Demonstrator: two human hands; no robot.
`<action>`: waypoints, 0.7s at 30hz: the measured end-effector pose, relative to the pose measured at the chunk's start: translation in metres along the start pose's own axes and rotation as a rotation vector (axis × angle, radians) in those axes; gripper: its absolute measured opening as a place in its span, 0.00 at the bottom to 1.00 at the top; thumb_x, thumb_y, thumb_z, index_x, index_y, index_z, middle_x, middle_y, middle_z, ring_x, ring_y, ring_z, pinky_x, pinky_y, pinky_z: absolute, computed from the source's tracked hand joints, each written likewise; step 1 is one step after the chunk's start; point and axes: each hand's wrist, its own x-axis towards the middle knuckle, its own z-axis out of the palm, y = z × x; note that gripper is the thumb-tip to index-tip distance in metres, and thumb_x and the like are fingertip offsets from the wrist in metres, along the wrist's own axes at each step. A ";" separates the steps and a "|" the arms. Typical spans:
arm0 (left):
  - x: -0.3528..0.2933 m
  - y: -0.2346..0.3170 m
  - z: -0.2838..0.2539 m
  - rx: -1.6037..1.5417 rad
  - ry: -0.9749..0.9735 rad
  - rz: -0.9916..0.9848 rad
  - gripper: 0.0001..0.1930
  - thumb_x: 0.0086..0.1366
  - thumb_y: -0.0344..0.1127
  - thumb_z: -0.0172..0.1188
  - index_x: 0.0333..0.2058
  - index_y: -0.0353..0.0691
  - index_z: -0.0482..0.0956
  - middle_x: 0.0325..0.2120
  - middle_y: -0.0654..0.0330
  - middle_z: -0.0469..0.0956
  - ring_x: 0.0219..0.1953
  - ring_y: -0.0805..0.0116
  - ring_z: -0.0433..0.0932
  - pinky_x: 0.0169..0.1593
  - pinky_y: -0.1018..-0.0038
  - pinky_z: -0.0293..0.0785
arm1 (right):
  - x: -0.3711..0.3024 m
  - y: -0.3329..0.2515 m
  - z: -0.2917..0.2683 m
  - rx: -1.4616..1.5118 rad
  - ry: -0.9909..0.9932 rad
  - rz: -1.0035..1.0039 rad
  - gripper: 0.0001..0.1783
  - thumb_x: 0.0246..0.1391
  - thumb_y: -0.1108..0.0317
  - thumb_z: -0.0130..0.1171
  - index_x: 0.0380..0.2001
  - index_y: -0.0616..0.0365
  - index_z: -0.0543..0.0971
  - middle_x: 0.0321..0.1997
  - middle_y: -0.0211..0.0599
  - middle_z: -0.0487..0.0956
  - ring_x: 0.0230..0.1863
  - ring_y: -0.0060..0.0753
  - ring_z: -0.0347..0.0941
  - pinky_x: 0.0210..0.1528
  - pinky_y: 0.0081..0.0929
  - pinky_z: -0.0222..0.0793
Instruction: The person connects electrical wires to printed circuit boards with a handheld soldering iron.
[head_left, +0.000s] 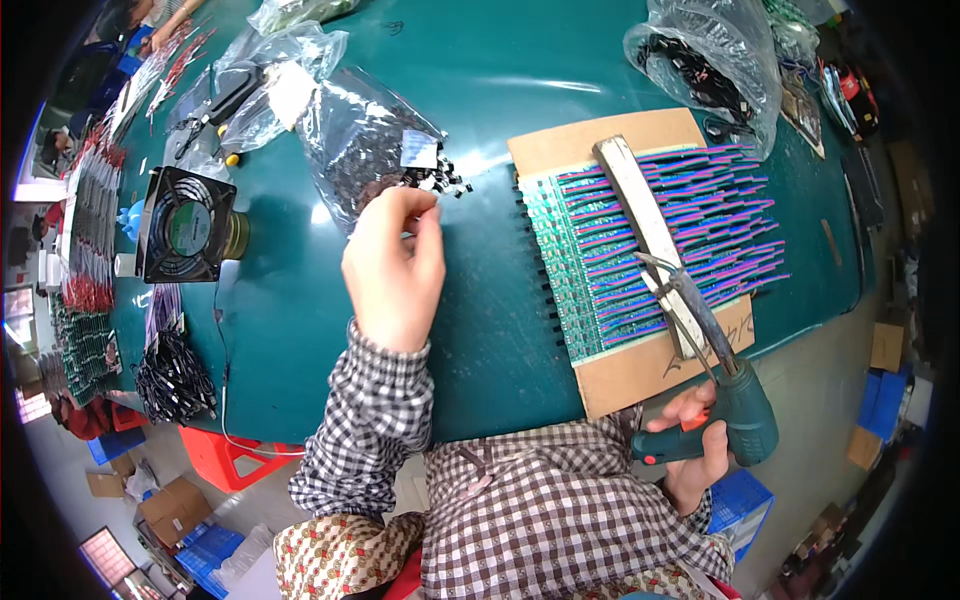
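Note:
My left hand [395,275] reaches to the mouth of a clear plastic bag [365,130]. Its fingers are curled together, and whatever lies between the tips is hidden. Small black parts [437,180] spill from the bag just beyond those fingers. At the lower right, my right hand [700,440] grips a dark green soldering gun [752,420], its metal nose angled up and left over the work. Beneath that nose lies a row of green circuit boards [575,270] on brown cardboard [625,385]. Blue, pink and black wires [720,210] run from the boards under a whitish bar [640,210].
A black fan [187,226] stands at the left, with a bundle of black cables [175,375] below it. Another clear bag [705,70] holding black parts sits at the far right. Beside the green table's [480,60] lower left edge is a red stool [225,460].

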 end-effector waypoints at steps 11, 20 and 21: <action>-0.113 0.091 -0.007 -1.314 -0.587 -0.676 0.07 0.57 0.21 0.51 0.36 0.28 0.69 0.35 0.55 0.72 0.38 0.73 0.73 0.43 0.79 0.72 | 0.009 -0.014 0.046 -0.317 -0.246 0.073 0.23 0.41 0.86 0.51 0.44 0.62 0.63 0.38 0.35 0.67 0.41 0.30 0.67 0.44 0.30 0.65; -0.118 0.092 -0.011 -0.850 -0.647 -0.420 0.07 0.54 0.20 0.55 0.33 0.28 0.72 0.32 0.55 0.72 0.34 0.72 0.75 0.35 0.81 0.76 | 0.004 0.000 0.038 -0.434 -0.189 -0.056 0.12 0.46 0.83 0.53 0.35 0.61 0.67 0.30 0.36 0.72 0.30 0.24 0.72 0.34 0.19 0.68; -0.115 0.092 -0.014 -0.849 -0.646 -0.422 0.07 0.54 0.20 0.55 0.33 0.28 0.72 0.32 0.55 0.72 0.34 0.72 0.75 0.35 0.81 0.76 | 0.004 0.000 0.035 -0.433 -0.190 -0.053 0.12 0.46 0.83 0.53 0.35 0.61 0.67 0.30 0.36 0.72 0.30 0.24 0.72 0.34 0.19 0.68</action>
